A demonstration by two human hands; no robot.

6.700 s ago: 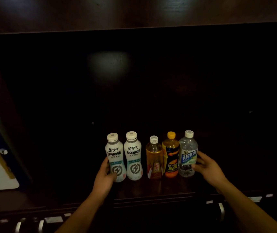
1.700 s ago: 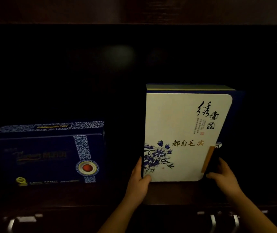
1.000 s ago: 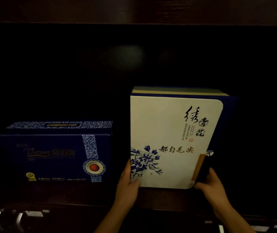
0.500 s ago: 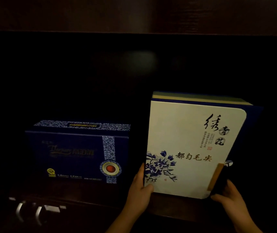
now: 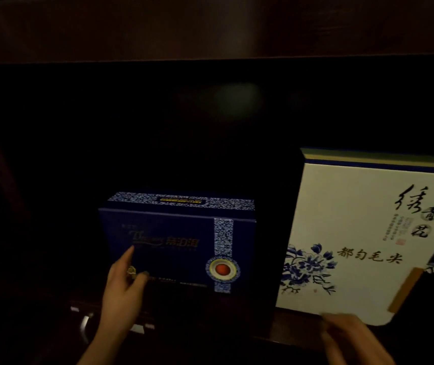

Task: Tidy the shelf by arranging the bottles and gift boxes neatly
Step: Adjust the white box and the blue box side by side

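My right hand (image 5: 350,335), blurred, lies just below the white box (image 5: 363,233); I cannot tell its grasp. My left hand (image 5: 124,283) rests, fingers straight, on the lower-left front of the blue box (image 5: 179,241). Both boxes stand upright and apart on the shelf (image 5: 295,322).

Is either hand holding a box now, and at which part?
Nothing is clearly held. The left hand touches the blue box at its lower left front; the right hand, blurred, lies below the white box.
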